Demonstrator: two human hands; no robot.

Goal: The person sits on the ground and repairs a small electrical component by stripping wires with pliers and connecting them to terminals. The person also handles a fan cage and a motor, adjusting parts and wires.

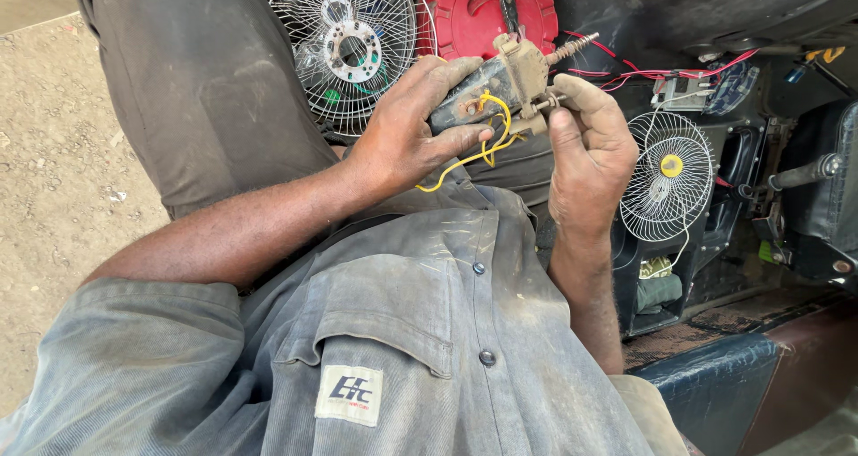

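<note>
A person's left hand (407,134) grips a dusty small motor unit (496,85) trailing yellow wire (483,152), while the right hand (590,148) pinches its end fitting, above two wire-guarded fans (353,45).

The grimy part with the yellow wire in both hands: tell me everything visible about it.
The small motor-like part looks like dusty, rust-stained metal, with a dark cylindrical body and a tan blocky head. A threaded rod sticks out toward the upper right. A yellow wire loops from its middle and hangs below. It is held tilted in the air above the lap: the left hand wraps the dark body, and the right hand pinches the head end.
</note>
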